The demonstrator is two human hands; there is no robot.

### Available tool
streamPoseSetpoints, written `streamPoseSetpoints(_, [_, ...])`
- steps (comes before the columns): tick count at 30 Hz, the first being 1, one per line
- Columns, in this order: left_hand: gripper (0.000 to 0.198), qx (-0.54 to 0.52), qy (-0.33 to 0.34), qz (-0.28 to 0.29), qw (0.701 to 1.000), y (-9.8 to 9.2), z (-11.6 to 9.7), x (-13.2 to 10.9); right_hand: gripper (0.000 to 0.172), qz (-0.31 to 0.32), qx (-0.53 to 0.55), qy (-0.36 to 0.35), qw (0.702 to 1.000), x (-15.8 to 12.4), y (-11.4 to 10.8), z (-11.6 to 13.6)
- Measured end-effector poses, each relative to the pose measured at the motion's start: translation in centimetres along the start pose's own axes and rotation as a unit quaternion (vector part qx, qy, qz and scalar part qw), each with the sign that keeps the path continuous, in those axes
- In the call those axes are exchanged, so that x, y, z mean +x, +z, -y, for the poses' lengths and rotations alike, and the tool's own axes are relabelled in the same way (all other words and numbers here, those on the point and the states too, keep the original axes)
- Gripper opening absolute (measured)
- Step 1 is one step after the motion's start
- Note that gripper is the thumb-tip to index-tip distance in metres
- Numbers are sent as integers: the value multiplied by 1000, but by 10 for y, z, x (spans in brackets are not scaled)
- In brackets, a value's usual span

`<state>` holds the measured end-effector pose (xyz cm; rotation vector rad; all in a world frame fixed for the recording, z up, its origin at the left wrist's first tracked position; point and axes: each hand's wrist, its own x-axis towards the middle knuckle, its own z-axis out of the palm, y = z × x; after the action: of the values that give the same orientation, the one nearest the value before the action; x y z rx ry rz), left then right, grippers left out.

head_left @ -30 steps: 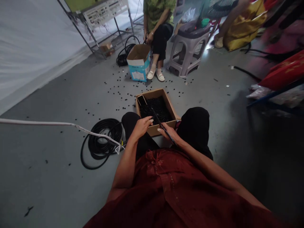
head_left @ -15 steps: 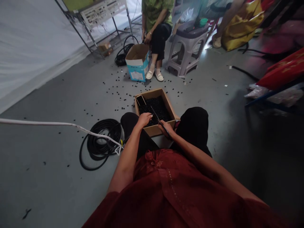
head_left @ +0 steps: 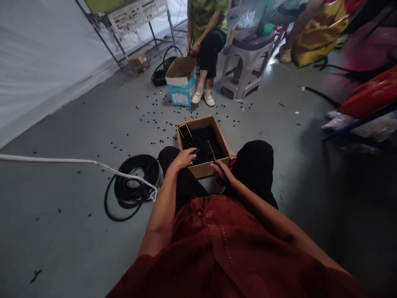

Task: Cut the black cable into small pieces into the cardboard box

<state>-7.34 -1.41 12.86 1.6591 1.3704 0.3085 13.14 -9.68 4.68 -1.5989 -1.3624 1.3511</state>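
1. Between the person's black-trousered knees (head_left: pixel 254 161), an open cardboard box (head_left: pixel 205 170) sits on the grey floor (head_left: pixel 77 256), filled with many small black bits (head_left: pixel 206 142).
2. A dark rectangular container (head_left: pixel 185 131) with a pale rim lies tilted inside that box, at its far left corner.
3. The left hand (head_left: pixel 185 158) is over the box's near left corner, its grip closed on a small dark piece (head_left: pixel 197 151) that pokes out from the fingertips.
4. The right hand (head_left: pixel 222 169) is at the near right corner, its grip wrapped about a slim scissors-like tool (head_left: pixel 211 152); the tip points away over the bits, apart from the dark piece. How far its blades are spread, I cannot tell.
5. Beside the left knee lies a coil of black cable (head_left: pixel 120 186), with a white cord (head_left: pixel 46 159) stretching across to it.
6. Black scraps (head_left: pixel 166 122) are scattered over the floor beyond the box, towards a blue-and-white carton (head_left: pixel 181 90).
7. Next to the carton sits another person in a green top (head_left: pixel 206 18), near a grey plastic stool (head_left: pixel 248 54).
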Motion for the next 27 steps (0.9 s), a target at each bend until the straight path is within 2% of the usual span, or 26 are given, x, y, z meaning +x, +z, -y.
streamPoseSetpoints(5, [44,-105,11,-77,991,6,3,-26,34,50,6,-19,999,-24,-4,10])
streamPoseSetpoints(9, [31,-137,16,-84,987,14,4,-37,46,85,-47,-61,993,-34,-3,10])
streamPoseSetpoints(15, [33,-125,31,-112,985,19,0,-45,48,110,-82,-92,986,-41,-4,12])
streamPoseSetpoints(21, [33,-69,16,-97,993,19,-10,-51,48,114,-88,-84,986,-42,-2,24])
streamPoseSetpoints(27, [35,-25,7,-88,996,20,-20,-56,50,108,-79,-99,986,-40,0,24])
